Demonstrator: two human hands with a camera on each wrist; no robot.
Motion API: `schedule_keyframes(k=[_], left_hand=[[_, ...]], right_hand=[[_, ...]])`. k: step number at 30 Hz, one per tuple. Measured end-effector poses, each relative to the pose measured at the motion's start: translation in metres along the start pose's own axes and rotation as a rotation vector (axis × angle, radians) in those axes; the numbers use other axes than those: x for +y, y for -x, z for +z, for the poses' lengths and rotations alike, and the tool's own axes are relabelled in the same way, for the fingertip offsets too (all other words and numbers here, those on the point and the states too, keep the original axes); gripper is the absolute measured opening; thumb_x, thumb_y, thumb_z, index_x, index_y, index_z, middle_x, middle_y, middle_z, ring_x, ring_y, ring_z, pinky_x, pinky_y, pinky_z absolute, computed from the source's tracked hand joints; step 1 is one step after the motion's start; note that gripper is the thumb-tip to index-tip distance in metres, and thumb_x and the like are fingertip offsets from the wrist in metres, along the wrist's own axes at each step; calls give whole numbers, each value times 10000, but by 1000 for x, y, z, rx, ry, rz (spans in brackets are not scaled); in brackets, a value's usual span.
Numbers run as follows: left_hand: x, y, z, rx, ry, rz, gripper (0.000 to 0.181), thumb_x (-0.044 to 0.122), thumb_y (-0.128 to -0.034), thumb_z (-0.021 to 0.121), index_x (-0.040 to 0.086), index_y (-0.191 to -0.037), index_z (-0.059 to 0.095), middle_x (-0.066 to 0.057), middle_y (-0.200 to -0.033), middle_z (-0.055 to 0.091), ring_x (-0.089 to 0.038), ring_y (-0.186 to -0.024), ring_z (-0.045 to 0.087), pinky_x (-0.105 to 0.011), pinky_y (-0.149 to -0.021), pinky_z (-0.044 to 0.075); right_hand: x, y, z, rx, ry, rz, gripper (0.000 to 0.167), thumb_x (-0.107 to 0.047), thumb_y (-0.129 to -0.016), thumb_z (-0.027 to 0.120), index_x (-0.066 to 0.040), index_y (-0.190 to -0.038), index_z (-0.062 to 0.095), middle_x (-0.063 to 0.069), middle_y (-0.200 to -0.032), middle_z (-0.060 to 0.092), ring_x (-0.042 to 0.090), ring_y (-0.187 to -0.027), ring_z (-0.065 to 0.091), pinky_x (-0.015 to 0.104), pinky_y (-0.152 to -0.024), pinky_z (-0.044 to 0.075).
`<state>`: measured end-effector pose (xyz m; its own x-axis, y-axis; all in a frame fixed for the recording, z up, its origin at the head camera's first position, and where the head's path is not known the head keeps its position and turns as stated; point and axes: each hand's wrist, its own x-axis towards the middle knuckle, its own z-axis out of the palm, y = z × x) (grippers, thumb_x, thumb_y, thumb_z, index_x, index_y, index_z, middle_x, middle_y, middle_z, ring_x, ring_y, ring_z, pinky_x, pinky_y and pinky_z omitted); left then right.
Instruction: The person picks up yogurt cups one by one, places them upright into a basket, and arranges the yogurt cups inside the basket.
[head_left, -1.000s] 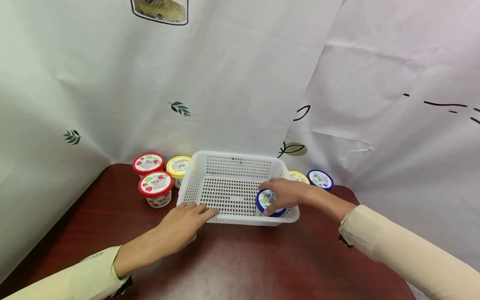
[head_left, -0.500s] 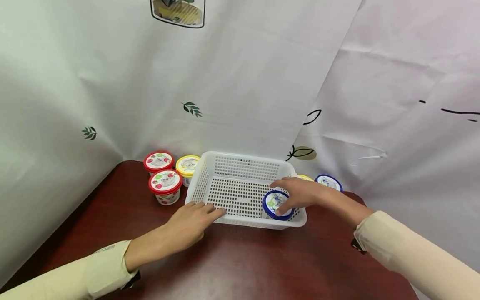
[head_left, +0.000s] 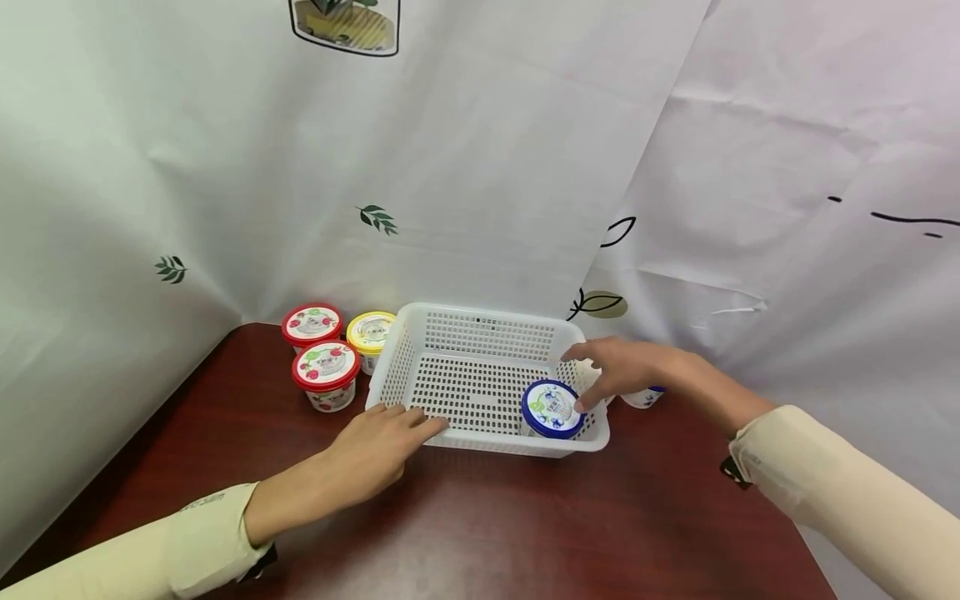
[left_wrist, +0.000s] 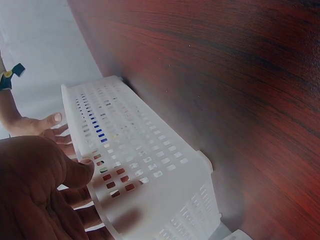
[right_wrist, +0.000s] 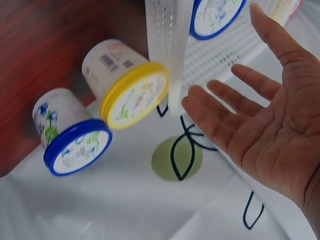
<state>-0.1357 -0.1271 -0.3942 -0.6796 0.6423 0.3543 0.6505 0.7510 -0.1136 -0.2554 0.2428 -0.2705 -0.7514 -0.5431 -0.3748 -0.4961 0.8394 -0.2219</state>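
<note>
A blue-lidded tub (head_left: 552,409) stands upright inside the right front corner of a white perforated plastic basket (head_left: 480,446). My right hand (head_left: 626,371) hovers over the basket's right end with spread fingers and an empty palm, which the right wrist view shows. At the near rim's left part, my left hand (head_left: 367,454) holds the basket, its thumb outside the wall and fingers over the rim in the left wrist view. Just beyond the basket's right end are a yellow-lidded tub (right_wrist: 125,80) and another blue-lidded tub (right_wrist: 72,132); in the head view my right hand largely covers them.
Left of the basket stand two red-lidded tubs (head_left: 326,375) and a yellow-lidded tub (head_left: 370,333). A white printed curtain (head_left: 480,167) hangs behind the dark red wooden table (head_left: 480,525), close to the basket's back.
My right hand has let go of the blue-lidded tub in the basket and moved right and slightly up. The left hand stays at the rim. The head view has shifted a little.
</note>
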Motion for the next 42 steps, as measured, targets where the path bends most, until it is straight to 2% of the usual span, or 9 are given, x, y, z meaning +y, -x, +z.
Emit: schedule_keyframes(k=[3,9,15,24,29,32,38,42], left_hand=[[0,0,0,-9,1,-3,580,1,-847,868,187,-1379,731,-39,-1129,791,-265,-957,766,-425,-789,623],[0,0,-1,-17,4,-6,583,1,-848,868,189,-1383,731,-43,-1136,792,-267,-964,768,-430,-790,626],[0,1,0,-16,9,-5,576,-1,-851,866,187,-1379,734,-46,-1129,791,-272,-960,767,-432,-789,624],[0,2,1,-5,8,0,584,-3,-841,874,184,-1375,730,-41,-1130,792,-273,-957,762,-426,-780,620],[0,1,1,-3,3,2,581,2,-841,874,179,-1376,731,-39,-1133,792,-269,-963,764,-429,-788,622],[0,1,2,-1,-1,2,574,2,-843,872,172,-1374,734,-40,-1130,793,-266,-963,766,-428,-792,625],[0,1,2,-5,-6,-3,560,4,-853,863,169,-1373,735,-39,-1135,796,-263,-966,766,-422,-787,627],[0,1,2,-12,-4,-6,560,7,-858,863,170,-1379,734,-38,-1146,797,-263,-975,767,-423,-792,627]], right_hand=[[4,3,-6,-27,-5,7,859,-409,-910,930,-19,-1594,586,308,-1588,626,506,-1394,679,660,-1204,518],[15,6,-13,-94,-21,68,835,-452,-937,906,-9,-1577,604,288,-1520,681,501,-1460,626,654,-1210,515],[32,10,-15,-104,-20,56,767,-446,-978,861,28,-1535,629,291,-1450,726,498,-1424,659,646,-1210,511],[51,11,-19,-229,0,95,751,-489,-1005,807,27,-1522,630,194,-1373,792,348,-1299,750,609,-1166,551],[61,13,-19,-250,10,107,732,-468,-1019,785,39,-1521,625,201,-1387,767,314,-1262,737,540,-1081,601],[67,14,-18,-257,-37,142,730,-440,-1029,775,48,-1541,598,222,-1407,746,311,-1251,728,532,-1019,629],[78,14,-19,-264,-90,178,741,-421,-1053,752,72,-1568,548,153,-1277,764,311,-1171,721,532,-946,644],[85,13,-18,-268,-111,189,723,-393,-1068,743,93,-1562,538,145,-1207,744,282,-1096,701,464,-880,639]])
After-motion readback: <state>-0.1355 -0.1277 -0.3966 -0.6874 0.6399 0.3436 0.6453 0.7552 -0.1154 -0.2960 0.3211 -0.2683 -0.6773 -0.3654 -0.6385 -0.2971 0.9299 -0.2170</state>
